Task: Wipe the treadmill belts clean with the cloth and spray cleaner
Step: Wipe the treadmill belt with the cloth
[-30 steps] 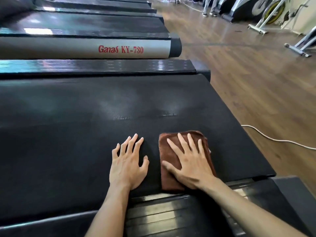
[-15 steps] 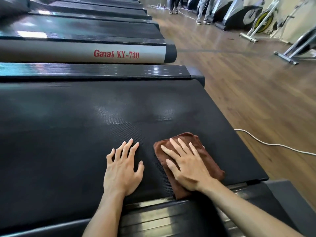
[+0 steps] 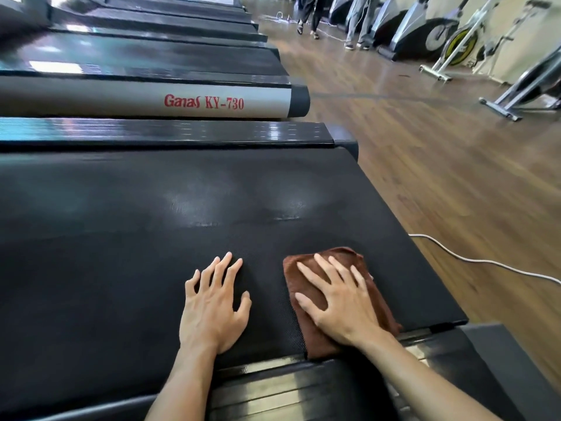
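A black treadmill belt [image 3: 151, 226] fills the middle of the head view, with damp shiny patches near its centre. A folded brown cloth [image 3: 306, 338] lies on the belt near its close edge. My right hand [image 3: 337, 299] presses flat on the cloth with fingers spread straight. Just left of the cloth, my left hand [image 3: 212, 305] rests flat on the bare belt, fingers spread. No spray bottle is in view.
Glossy side rails [image 3: 167, 133] border the belt; a neighbouring treadmill marked "Ganas KY-730" [image 3: 203, 102] lies beyond. Wooden floor [image 3: 440, 165] runs along the right with a white cable [image 3: 485, 262]. Exercise bikes [image 3: 458, 41] and people's legs [image 3: 309, 16] stand far back.
The cloth and my right hand have shifted a little on the belt, the cloth turning slightly. My left hand has stayed flat beside it. The view has tilted up, showing more of the room.
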`<state>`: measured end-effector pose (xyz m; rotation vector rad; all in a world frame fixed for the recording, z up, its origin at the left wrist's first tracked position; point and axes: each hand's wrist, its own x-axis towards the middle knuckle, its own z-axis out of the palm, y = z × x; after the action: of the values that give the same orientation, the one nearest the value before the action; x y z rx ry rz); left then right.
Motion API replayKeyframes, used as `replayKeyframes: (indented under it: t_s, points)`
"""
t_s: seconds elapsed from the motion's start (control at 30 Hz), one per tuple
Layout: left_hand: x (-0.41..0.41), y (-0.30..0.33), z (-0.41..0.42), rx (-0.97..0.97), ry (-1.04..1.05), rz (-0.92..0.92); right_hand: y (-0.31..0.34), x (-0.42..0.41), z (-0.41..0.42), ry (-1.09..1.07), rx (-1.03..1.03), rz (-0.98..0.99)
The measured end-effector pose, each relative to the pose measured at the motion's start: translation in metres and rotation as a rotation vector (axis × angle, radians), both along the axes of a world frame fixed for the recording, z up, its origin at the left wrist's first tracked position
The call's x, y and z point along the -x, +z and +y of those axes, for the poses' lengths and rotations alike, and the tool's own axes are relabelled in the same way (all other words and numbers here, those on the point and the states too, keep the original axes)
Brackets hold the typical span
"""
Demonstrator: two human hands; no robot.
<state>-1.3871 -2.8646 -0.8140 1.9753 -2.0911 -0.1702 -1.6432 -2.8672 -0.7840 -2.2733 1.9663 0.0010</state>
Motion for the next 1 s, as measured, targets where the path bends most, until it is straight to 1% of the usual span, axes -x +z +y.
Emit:
replayKeyframes:
  t_s: [0.1, 0.17, 0.27, 0.33, 0.4, 0.43, 0.5, 0.57, 0.63, 0.67, 0.73, 0.83, 0.87, 0.93, 1.0]
  points:
    - [0.001, 0.0, 0.0, -0.004, 0.01, 0.0, 0.005, 0.014, -0.022, -0.192, -0.007, 0.015]
    - [0.001, 0.0, -0.001, -0.005, 0.009, 0.006, 0.005, 0.003, -0.046, -0.23, -0.025, 0.005]
    - [0.001, 0.0, -0.001, 0.002, 0.007, 0.002, 0.002, -0.022, -0.049, -0.113, -0.019, -0.007]
    - [0.002, 0.002, -0.001, 0.001, 0.009, -0.004, 0.001, -0.028, -0.03, 0.013, -0.005, -0.008]
    - [0.001, 0.002, 0.0, 0.0, 0.003, -0.005, -0.001, -0.021, -0.004, 0.091, 0.002, -0.007]
    - [0.001, 0.002, 0.0, 0.003, 0.007, -0.005, -0.003, -0.014, 0.003, 0.089, 0.007, -0.002]
    - [0.001, 0.002, 0.0, -0.003, 0.008, -0.008, -0.002, 0.003, -0.001, -0.002, -0.005, 0.01]
    - [0.001, 0.002, 0.0, 0.0, 0.004, -0.015, 0.002, 0.008, -0.025, -0.15, -0.019, 0.006]
    - [0.002, 0.001, -0.001, -0.007, 0.007, -0.006, 0.003, -0.002, -0.053, -0.242, -0.034, -0.006]
    - [0.002, 0.001, -0.001, -0.005, 0.006, -0.006, 0.003, -0.01, -0.062, -0.241, -0.042, -0.01]
    - [0.002, 0.001, -0.002, -0.007, 0.005, -0.015, 0.003, -0.025, -0.061, -0.147, -0.039, -0.014]
    - [0.002, 0.001, -0.002, -0.002, 0.009, -0.002, 0.002, -0.03, -0.021, 0.061, -0.009, -0.02]
    - [0.001, 0.001, -0.001, -0.004, 0.005, -0.003, 0.001, -0.025, -0.005, 0.087, -0.009, -0.016]
    - [0.001, 0.002, -0.001, -0.003, 0.003, -0.008, 0.0, -0.008, 0.006, 0.026, -0.011, 0.002]
    - [0.002, 0.003, -0.001, -0.006, 0.006, -0.016, -0.001, 0.006, -0.013, -0.12, -0.02, 0.017]
